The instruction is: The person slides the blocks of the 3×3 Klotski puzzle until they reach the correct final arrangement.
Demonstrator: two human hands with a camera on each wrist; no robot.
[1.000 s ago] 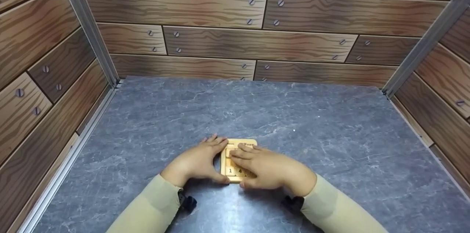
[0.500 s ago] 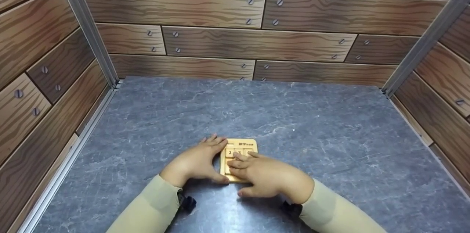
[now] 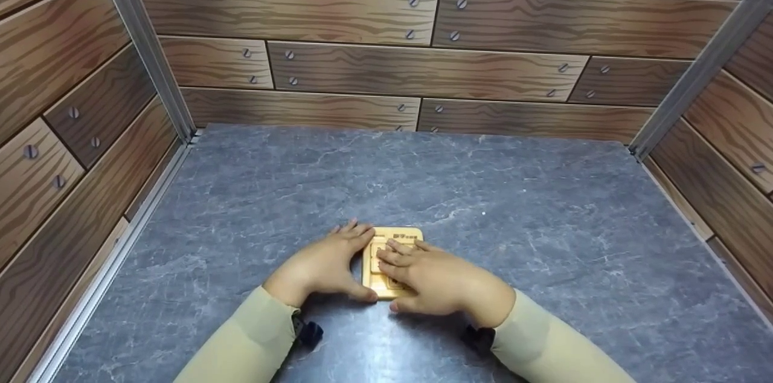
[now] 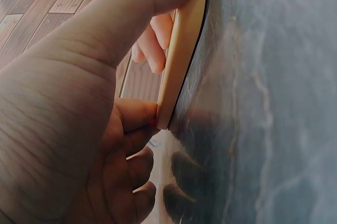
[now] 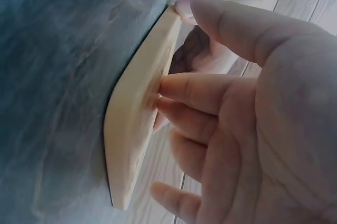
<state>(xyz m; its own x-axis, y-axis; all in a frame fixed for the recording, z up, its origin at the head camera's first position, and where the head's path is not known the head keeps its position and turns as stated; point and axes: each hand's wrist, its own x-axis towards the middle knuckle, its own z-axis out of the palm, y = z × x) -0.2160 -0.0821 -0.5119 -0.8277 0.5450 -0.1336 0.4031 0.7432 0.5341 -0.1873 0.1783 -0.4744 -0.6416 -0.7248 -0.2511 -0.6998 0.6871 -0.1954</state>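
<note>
A yellow wooden sliding number puzzle [image 3: 386, 232] lies flat on the table, with dark printing along its far edge. My left hand [image 3: 323, 262] holds its left side, thumb at the near corner and index finger at the far one. In the left wrist view, those two digits press on the puzzle's rim [image 4: 181, 66]. My right hand [image 3: 450, 280] lies over the right part, fairly straight fingertips on the number tiles [image 3: 377, 263]. These fingers hide most tiles. From the right wrist, two fingertips touch the puzzle's [image 5: 126, 113] face while other fingers are lifted.
The grey marbled tabletop [image 3: 386, 177] reaches back to a wood-patterned wall [image 3: 362, 14]. Similar panels stand left and right, with metal posts [image 3: 145, 51] at the corners. Dark wrist cameras [image 3: 311, 334] sit below both sleeves.
My right hand slid slightly toward me, then away again over the puzzle. The numbered tiles shown half a second ago are now largely covered, and tiles have shifted. My left hand stayed put.
</note>
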